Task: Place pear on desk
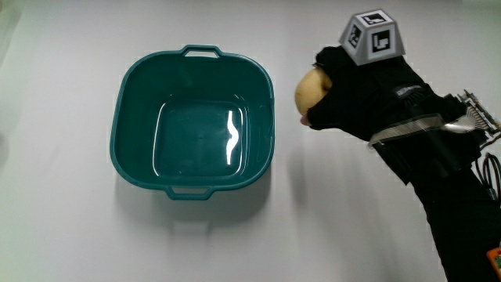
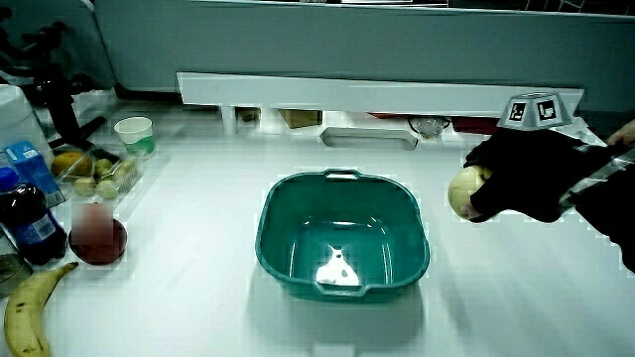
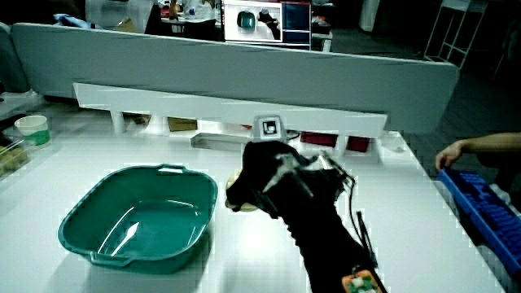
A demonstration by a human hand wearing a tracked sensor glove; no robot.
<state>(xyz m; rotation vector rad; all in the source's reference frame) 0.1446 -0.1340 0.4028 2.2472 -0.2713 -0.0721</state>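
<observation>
A pale yellow pear (image 1: 311,90) is held in the hand (image 1: 356,90), beside the teal basin (image 1: 133,74) and above the white table. The black-gloved fingers curl round the pear, which sticks out toward the basin. In both side views the pear (image 2: 461,190) (image 3: 236,203) shows at the fingertips of the hand (image 2: 516,174) (image 3: 264,175), a little above the tabletop, with most of it hidden by the glove in one of them. The basin (image 2: 273,213) (image 3: 77,224) holds nothing.
At the table's edge in a side view lie a banana (image 2: 25,312), a dark red bowl (image 2: 97,241), drink bottles (image 2: 28,223), a box of fruit (image 2: 94,171) and a paper cup (image 2: 134,134). A low partition shelf (image 2: 347,94) runs along the table.
</observation>
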